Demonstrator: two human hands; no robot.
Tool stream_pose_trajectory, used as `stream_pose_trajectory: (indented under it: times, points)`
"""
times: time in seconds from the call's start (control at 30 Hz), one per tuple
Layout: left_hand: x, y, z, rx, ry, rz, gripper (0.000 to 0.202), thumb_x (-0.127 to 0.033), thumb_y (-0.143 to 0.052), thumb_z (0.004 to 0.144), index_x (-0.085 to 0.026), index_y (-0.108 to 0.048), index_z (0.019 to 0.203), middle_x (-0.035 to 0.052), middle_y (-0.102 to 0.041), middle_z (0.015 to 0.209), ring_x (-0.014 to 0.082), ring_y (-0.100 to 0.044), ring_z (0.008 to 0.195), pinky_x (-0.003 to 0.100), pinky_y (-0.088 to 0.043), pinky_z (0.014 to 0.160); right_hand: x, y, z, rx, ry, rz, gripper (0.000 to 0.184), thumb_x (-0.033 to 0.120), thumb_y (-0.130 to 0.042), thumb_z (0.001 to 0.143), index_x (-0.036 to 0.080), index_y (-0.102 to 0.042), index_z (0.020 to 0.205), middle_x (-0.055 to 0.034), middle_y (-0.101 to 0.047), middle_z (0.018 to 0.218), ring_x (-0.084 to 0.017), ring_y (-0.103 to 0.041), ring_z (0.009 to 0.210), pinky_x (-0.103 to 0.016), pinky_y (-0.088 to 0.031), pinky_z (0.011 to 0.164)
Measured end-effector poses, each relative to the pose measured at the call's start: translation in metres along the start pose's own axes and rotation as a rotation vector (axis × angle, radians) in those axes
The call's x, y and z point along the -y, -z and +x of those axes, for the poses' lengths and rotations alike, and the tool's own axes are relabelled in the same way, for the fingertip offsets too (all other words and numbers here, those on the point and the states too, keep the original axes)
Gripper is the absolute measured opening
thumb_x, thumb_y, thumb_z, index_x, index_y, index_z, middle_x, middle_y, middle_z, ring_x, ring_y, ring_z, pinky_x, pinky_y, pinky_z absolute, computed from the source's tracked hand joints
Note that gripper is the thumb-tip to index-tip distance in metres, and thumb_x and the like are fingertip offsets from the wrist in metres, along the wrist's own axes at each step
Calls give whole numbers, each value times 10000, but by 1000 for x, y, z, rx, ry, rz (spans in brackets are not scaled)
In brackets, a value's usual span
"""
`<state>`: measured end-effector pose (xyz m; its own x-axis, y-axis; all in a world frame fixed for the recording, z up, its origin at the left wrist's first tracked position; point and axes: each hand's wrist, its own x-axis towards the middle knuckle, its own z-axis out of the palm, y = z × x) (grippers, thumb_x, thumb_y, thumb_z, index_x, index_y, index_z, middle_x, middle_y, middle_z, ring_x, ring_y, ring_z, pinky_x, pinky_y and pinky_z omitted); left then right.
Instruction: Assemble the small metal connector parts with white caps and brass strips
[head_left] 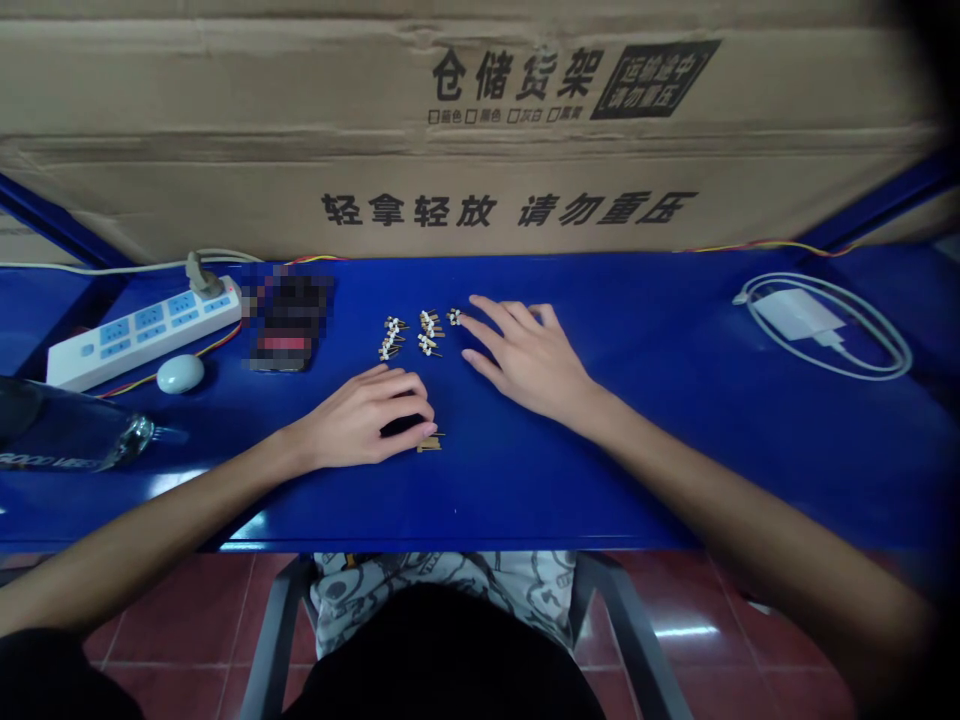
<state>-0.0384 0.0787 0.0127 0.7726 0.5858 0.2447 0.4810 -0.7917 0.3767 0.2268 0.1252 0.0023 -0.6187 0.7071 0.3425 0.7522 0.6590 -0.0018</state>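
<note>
My left hand (375, 415) rests on the blue table with its fingers curled, thumb and index tips brought together. Right at those tips lie several small brass-coloured pins (430, 443); whatever is pinched, if anything, is hidden. My right hand (525, 350) lies further back with its fingers stretched out and apart. Its fingertips are close to a small white and dark piece with a thin pin (454, 317); whether they touch cannot be made out. Between the hands, small white pieces with metal pins form a left cluster (391, 338) and a middle cluster (429, 332).
A white power strip (150, 330), a pale rounded object (180, 374), a partly blurred dark item (289, 320) and a clear bottle (67, 425) stand at left. At right lies a white charger (799, 312) with a coiled cable. A large cardboard box (225, 190) closes off the back.
</note>
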Motion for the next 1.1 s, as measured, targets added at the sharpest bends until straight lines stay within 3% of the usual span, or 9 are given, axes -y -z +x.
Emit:
stream_pose_trajectory:
  times: [0.2, 0.37, 0.47, 0.6, 0.8, 0.97, 1.1]
  points:
    - [1, -2, 0, -24, -6, 0, 270, -366, -504, 1069, -205, -697, 972, 16, -684, 1020, 139, -614, 862, 314, -428, 864, -6, 1, -1, -1, -2, 59, 369, 384, -474, 1051, 189, -636, 1318, -148, -548, 1503, -332, -528, 1272, -501, -375, 979]
    - [2, -3, 0, -32, 41, 19, 266, -339, -476, 1080, -201, -692, 1011, 21, -692, 1001, 148, -618, 876, 321, -427, 881, 2, 8, -7, -14, 87, 184, 186, 291, -557, 1022, 230, -714, 1100, -82, -703, 1256, -265, -600, 1129, -421, -378, 888]
    - [2, -3, 1, -39, 57, 29, 244, -348, -486, 1077, -207, -684, 1059, 19, -694, 1010, 151, -628, 896, 326, -427, 902, 13, 13, -10, -8, 152, 249, 168, 287, -564, 1026, 219, -715, 1000, -58, -740, 1116, -225, -631, 1016, -392, -374, 837]
    - [2, -4, 1, -63, 54, 36, 226, -378, -526, 1063, -210, -662, 1126, 17, -696, 1035, 156, -643, 939, 316, -433, 893, 28, 15, -12, 0, 235, 362, 186, 282, -533, 1043, 207, -702, 1030, -39, -760, 1006, -193, -654, 928, -373, -393, 821]
    - [2, -4, 1, -34, 5, 62, 246, -354, -473, 1083, -202, -666, 1075, 25, -691, 1016, 156, -616, 889, 309, -438, 856, 37, 13, -16, -58, 276, 485, 188, 245, -514, 1049, 197, -696, 1047, -33, -763, 902, -159, -669, 826, -341, -436, 791]
    - [3, -3, 1, -24, -32, 119, 242, -325, -475, 1073, -194, -675, 1037, 36, -687, 1040, 161, -609, 874, 316, -435, 841, 37, 14, -15, -28, 248, 457, 201, 224, -514, 1030, 173, -704, 988, -45, -735, 843, -166, -633, 769, -333, -444, 759]
    - [4, -2, 0, -52, 6, 125, 234, -312, -483, 1061, -200, -683, 1009, 32, -688, 1050, 154, -624, 890, 317, -430, 852, 22, 19, -15, -7, 194, 315, 194, 214, -531, 996, 191, -720, 960, -63, -735, 901, -200, -616, 834, -356, -430, 774]
